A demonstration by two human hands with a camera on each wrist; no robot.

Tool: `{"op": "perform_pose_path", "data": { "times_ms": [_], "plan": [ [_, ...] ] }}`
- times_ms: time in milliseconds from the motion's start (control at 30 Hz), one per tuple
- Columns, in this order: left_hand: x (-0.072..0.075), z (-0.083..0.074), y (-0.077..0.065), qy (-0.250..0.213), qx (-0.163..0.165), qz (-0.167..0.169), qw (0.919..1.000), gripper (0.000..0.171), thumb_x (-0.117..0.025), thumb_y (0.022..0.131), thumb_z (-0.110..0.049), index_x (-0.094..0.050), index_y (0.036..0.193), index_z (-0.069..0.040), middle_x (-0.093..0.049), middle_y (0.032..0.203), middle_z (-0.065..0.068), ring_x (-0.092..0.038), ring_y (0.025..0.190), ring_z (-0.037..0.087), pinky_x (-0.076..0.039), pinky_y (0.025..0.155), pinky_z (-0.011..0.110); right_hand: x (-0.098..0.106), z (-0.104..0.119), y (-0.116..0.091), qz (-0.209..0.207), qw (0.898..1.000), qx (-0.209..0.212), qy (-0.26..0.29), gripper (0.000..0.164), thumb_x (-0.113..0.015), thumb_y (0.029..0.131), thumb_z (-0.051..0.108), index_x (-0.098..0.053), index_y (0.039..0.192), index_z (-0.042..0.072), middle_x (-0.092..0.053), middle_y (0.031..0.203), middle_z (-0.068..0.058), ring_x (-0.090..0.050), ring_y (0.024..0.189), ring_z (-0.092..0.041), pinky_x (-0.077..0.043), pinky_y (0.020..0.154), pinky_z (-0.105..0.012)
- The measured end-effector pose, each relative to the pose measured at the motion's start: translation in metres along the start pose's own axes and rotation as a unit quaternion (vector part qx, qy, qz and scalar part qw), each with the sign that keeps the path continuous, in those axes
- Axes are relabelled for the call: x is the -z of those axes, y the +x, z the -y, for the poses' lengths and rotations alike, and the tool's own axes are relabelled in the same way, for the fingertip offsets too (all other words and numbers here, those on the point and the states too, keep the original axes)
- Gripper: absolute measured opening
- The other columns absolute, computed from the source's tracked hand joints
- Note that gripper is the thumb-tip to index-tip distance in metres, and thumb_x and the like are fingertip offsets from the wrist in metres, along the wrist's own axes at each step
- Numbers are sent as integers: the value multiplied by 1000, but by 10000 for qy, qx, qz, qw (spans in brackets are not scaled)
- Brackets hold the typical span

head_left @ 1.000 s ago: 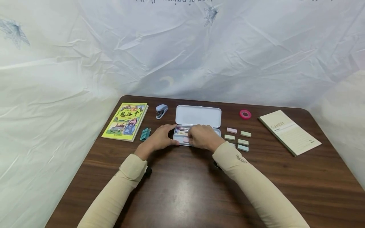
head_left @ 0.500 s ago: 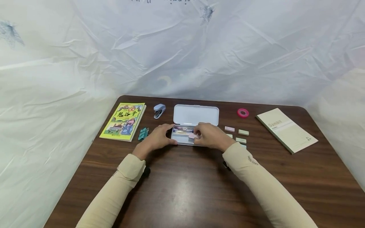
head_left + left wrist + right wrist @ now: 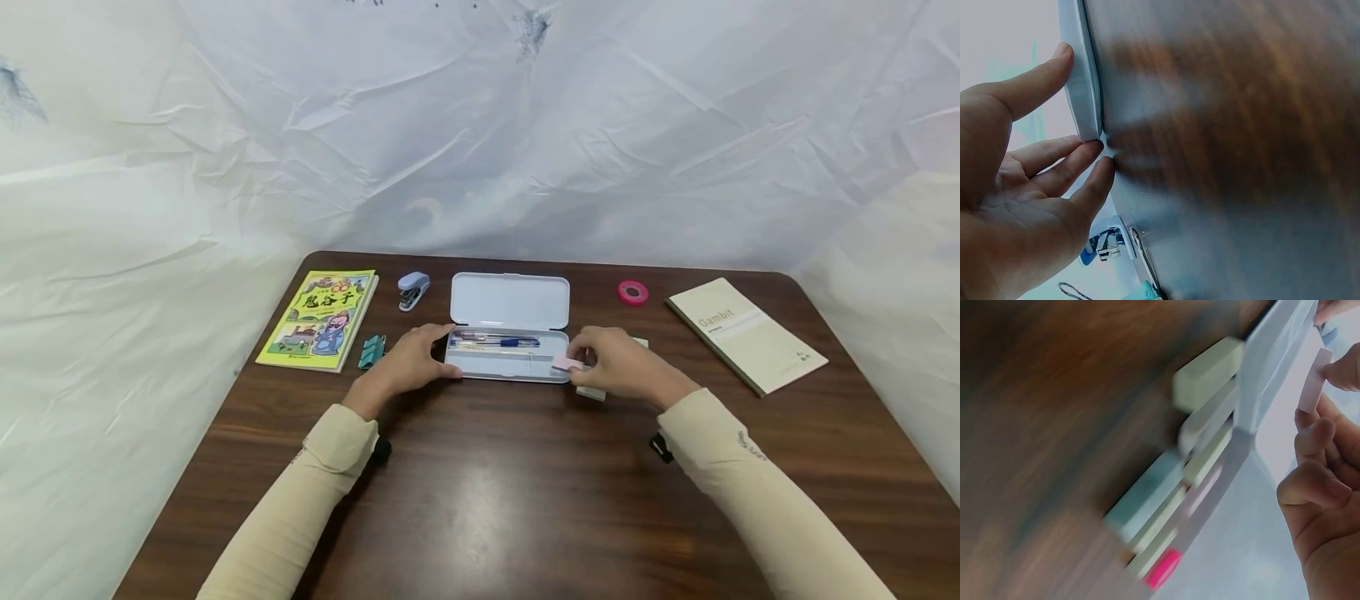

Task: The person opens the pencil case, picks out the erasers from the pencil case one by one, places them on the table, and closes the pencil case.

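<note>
A white pencil case [image 3: 487,367] lies open, with several pens [image 3: 502,341] along its far side. My left hand [image 3: 412,360] holds the case's left end, thumb at the near edge and index finger at the far corner. In the left wrist view the thumb and fingertips touch the case wall [image 3: 1083,87]. At the right end of the case, my right hand [image 3: 618,362] pinches a pink eraser [image 3: 564,364] between thumb and fingers, over the case's right compartment. The right wrist view shows this eraser [image 3: 1315,384] tilted above the case, the other fingers curled.
Several pastel erasers, including a blue one [image 3: 1147,494], lie right of the case, mostly hidden behind the right hand in the head view. Around stand a stapler [image 3: 413,291], teal binder clips [image 3: 372,352], a yellow book [image 3: 318,321], pink tape [image 3: 633,292] and a notebook [image 3: 746,333].
My right hand has moved right with the pink eraser, from the middle of the case to its right end, uncovering the pens. The left hand keeps its hold on the left end.
</note>
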State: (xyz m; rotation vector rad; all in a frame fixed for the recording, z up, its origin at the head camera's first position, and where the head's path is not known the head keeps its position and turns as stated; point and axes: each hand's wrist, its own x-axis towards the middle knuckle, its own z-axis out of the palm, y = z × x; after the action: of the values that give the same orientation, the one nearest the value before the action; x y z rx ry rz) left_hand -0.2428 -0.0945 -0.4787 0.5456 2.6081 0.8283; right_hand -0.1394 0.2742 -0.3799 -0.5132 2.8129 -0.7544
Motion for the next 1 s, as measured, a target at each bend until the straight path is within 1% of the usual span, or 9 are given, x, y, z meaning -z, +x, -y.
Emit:
{"op": "perform_pose_path", "data": {
  "times_ms": [100, 267, 433, 567, 833, 1000],
  "plan": [
    [0, 0, 0, -7, -14, -47, 10000, 105, -95, 93, -56, -44, 179, -23, -45, 183, 14, -37, 173, 44, -36, 139, 64, 3, -10, -12, -8, 9999, -133, -37, 11, -82, 96, 9, -80, 106, 6, -70, 92, -4, -59, 85, -16, -49, 72, -29],
    [-1, 2, 1, 20, -17, -55, 10000, 103, -94, 94, -54, -44, 179, -22, -45, 183, 13, -38, 173, 42, -37, 139, 63, 6, -27, -33, 4, 9992, -366, -155, 13, -83, 95, 10, -80, 107, 7, -70, 93, -3, -60, 86, -15, -48, 71, -27],
    [-1, 2, 1, 36, -10, -21, 10000, 104, -94, 94, -55, -43, 179, -23, -45, 183, 13, -38, 173, 42, -37, 139, 63, 7, -41, -54, -70, 9990, -423, -118, 15, -85, 93, 10, -79, 107, 7, -70, 91, -2, -57, 82, -13, -46, 68, -27],
    [0, 1, 1, 83, 16, -18, 10000, 105, -94, 94, -56, -42, 179, -23, -44, 184, 13, -37, 173, 42, -37, 139, 63, 7, -50, -67, -145, 9990, -399, -149, 17, -87, 92, 11, -79, 106, 6, -68, 90, 0, -55, 80, -10, -46, 68, -27],
    [1, -1, 0, 202, -12, -5, 9998, 104, -93, 96, -53, -42, 179, -20, -45, 183, 14, -40, 172, 42, -39, 138, 62, 2, -58, -77, -39, 9983, -526, -247, 17, -86, 93, 15, -79, 107, 8, -66, 89, 2, -56, 81, -10, -45, 68, -27],
    [-1, -1, 0, 196, -2, -44, 9998, 103, -94, 95, -53, -43, 179, -20, -46, 183, 15, -41, 171, 43, -39, 138, 63, 0, -60, -77, -63, 9983, -461, -342, 14, -85, 93, 15, -79, 105, 10, -66, 89, 3, -55, 81, -9, -45, 69, -27]
  ]
}}
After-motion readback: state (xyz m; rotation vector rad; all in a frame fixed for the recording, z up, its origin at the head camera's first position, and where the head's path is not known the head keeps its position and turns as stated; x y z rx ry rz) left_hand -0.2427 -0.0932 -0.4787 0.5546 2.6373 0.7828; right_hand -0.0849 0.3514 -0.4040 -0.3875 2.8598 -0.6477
